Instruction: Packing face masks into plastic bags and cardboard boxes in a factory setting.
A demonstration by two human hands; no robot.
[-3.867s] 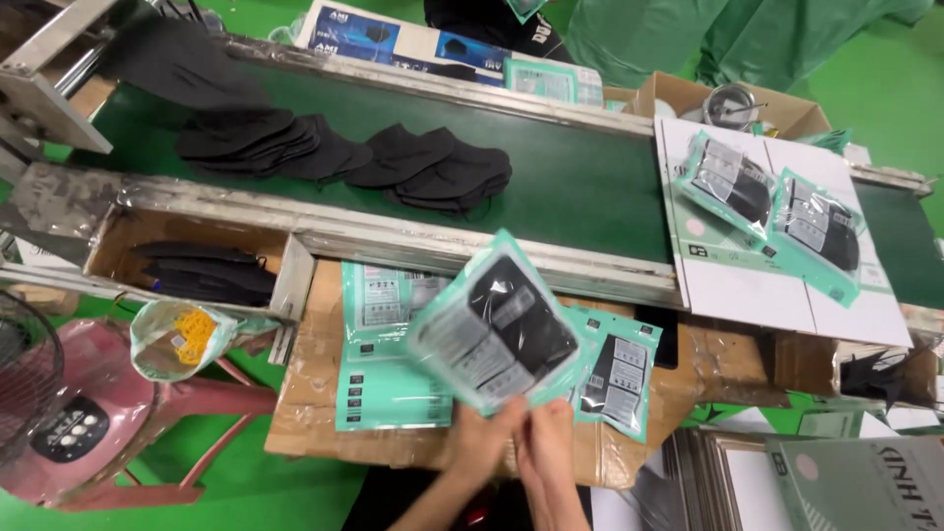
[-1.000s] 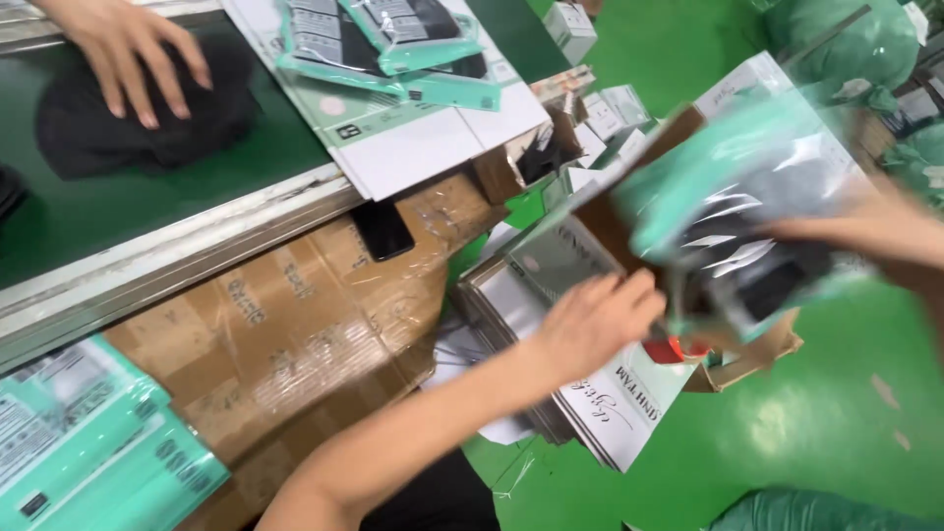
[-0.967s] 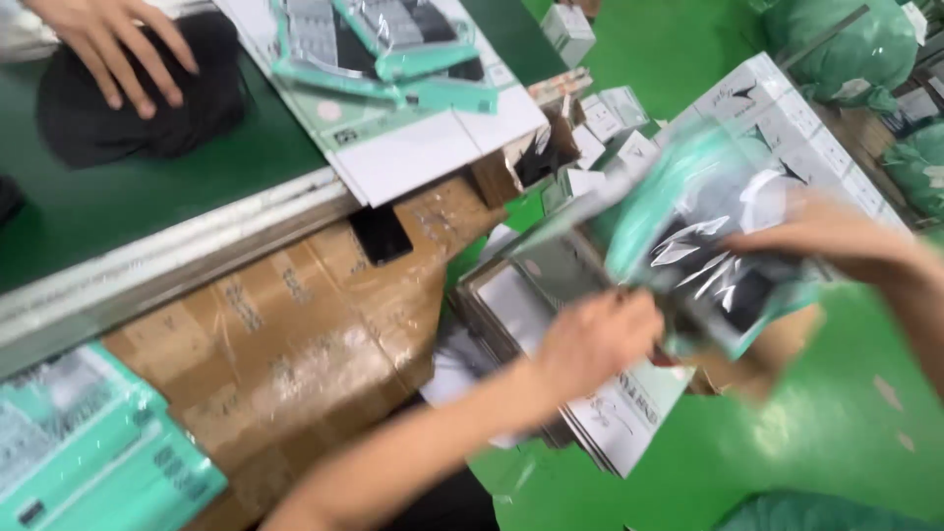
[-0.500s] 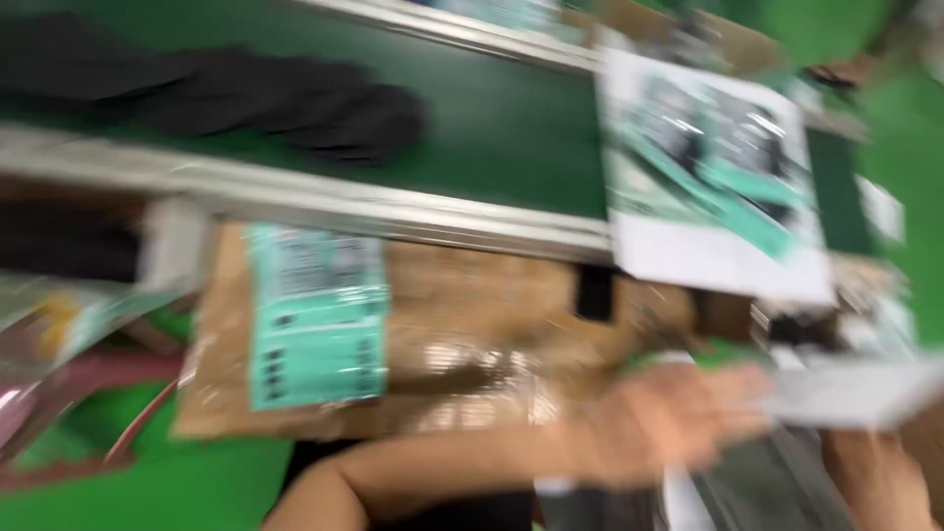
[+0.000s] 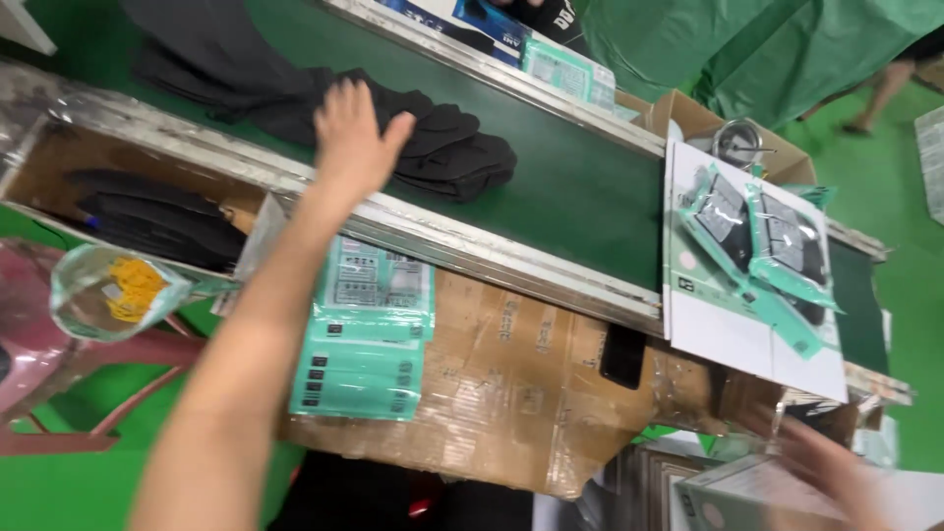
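My left hand (image 5: 352, 136) stretches out over the green conveyor belt (image 5: 590, 192), fingers spread, resting on or just above a pile of black fabric pieces (image 5: 447, 147); it holds nothing. My right hand (image 5: 824, 470) is blurred at the bottom right, over a stack of grey-green printed cards (image 5: 733, 492). Whether it grips a card is unclear. A stack of flat teal packaging bags (image 5: 366, 339) lies on the cardboard-covered work surface (image 5: 511, 383) under my left forearm.
A white board (image 5: 728, 329) bridging the belt carries filled teal packets (image 5: 762, 236). A black phone (image 5: 622, 356) lies by the belt rail. At left are an open box of black pieces (image 5: 147, 206), a clear bag (image 5: 108, 295) and a pink stool (image 5: 39, 374).
The view swung back from the right side to the belt. My left hand left the card stack and reached to the black fabric. The teal packet my right hand held is gone from it.
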